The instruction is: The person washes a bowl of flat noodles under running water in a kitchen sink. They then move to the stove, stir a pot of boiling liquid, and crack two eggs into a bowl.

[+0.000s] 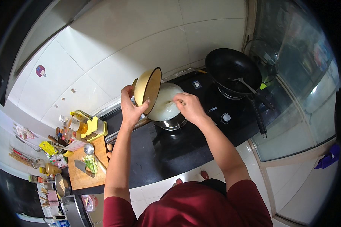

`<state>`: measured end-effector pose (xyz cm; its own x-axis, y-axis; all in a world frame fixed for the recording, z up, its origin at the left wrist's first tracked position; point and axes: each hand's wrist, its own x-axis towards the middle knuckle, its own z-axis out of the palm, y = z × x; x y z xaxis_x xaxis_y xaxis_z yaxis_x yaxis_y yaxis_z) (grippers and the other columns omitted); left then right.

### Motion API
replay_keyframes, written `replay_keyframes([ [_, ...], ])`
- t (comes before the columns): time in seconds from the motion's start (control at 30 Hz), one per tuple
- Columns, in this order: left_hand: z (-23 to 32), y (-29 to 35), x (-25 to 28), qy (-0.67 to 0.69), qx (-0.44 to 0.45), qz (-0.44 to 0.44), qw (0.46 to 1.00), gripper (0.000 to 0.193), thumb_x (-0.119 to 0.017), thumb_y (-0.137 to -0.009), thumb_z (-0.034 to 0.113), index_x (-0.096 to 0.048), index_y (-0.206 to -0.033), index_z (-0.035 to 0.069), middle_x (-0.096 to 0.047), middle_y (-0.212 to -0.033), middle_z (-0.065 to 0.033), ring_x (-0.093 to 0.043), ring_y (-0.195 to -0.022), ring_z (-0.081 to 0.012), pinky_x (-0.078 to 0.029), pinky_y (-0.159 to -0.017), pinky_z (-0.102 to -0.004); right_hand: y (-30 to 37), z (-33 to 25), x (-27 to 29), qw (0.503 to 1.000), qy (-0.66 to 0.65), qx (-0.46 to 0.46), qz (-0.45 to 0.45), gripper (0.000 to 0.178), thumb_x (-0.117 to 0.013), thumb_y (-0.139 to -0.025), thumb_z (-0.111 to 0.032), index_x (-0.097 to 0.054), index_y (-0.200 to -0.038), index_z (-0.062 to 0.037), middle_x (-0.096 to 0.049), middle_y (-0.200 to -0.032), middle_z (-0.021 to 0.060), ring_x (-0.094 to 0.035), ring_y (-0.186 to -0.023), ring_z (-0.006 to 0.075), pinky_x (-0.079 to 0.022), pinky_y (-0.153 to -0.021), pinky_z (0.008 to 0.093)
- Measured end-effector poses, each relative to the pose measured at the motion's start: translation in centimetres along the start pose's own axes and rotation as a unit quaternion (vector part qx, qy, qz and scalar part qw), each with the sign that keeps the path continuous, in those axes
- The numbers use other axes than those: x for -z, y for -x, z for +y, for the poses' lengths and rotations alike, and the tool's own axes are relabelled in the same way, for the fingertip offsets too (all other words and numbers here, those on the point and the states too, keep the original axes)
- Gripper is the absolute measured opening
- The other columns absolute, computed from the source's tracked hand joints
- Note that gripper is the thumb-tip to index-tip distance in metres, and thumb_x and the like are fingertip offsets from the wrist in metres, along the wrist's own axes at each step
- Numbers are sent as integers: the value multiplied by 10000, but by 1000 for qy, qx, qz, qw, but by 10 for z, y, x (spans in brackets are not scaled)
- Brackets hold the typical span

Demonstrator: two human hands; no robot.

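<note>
While left hand point(132, 111) grips bowl point(151, 90), right hand point(190, 108) utensil point(182, 102), bowl yellow, dark-rimmed, tilted

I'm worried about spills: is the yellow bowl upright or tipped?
Tipped: the left hand holds the bowl sideways, mouth toward the pot.

Bright o/all, soft shadow on wall point(140, 34), edges fisheye-bent w/ blk corners.

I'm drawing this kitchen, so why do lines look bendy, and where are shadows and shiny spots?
Head view: fisheye distortion curves seams between the wall tiles; a shadow darkens some upper-left tiles; bright glints sit on the steel pot.
</note>
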<state>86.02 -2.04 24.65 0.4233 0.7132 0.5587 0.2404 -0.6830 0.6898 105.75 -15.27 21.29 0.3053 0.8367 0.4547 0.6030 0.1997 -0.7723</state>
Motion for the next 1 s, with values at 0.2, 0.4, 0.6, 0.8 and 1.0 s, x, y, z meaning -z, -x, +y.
replay_keyframes([
  [0.2,-6,-1,-4,-7,-11,6,1000,697,-770,-634,217,-418,-1175,-46,-543,-1066,-179,-553,-1010,-279,-433,-942,-380,2,-8,5,992,-96,-32,-71,87,-612,-824,-77,-657,-881,-30,-660,-757,154,-661,-703,303,-511,-665,344],
  [0.4,-10,6,-8,22,30,5,999,674,-770,-662,210,-413,-1168,-56,-542,-1081,-200,-563,-999,-277,-458,-900,-378,11,-9,21,993,-66,-23,95,92,-608,-823,-33,-649,-906,-31,-661,-845,161,-664,-754,297,-516,-671,346],
  [0.6,-21,14,-19,65,136,-10,988,675,-766,-706,231,-383,-1183,-53,-571,-1068,-216,-593,-936,-252,-492,-832,-358,18,2,44,973,-131,-64,177,104,-602,-872,-61,-657,-944,-10,-673,-794,104,-651,-703,175,-505,-639,301],
  [0.8,-26,12,-33,128,303,-17,944,626,-720,-778,287,-364,-1194,-16,-570,-1007,-149,-570,-851,-182,-489,-718,-319,22,-5,42,957,-211,-106,169,127,-578,-896,-58,-662,-964,10,-663,-810,69,-641,-711,124,-544,-673,261],
  [1.0,-25,8,-25,265,388,7,883,632,-691,-795,386,-417,-1213,0,-549,-1088,-156,-575,-929,-234,-490,-831,-392,16,12,20,946,-251,-129,161,137,-567,-892,-48,-663,-968,14,-671,-855,73,-654,-743,125,-555,-672,261],
])
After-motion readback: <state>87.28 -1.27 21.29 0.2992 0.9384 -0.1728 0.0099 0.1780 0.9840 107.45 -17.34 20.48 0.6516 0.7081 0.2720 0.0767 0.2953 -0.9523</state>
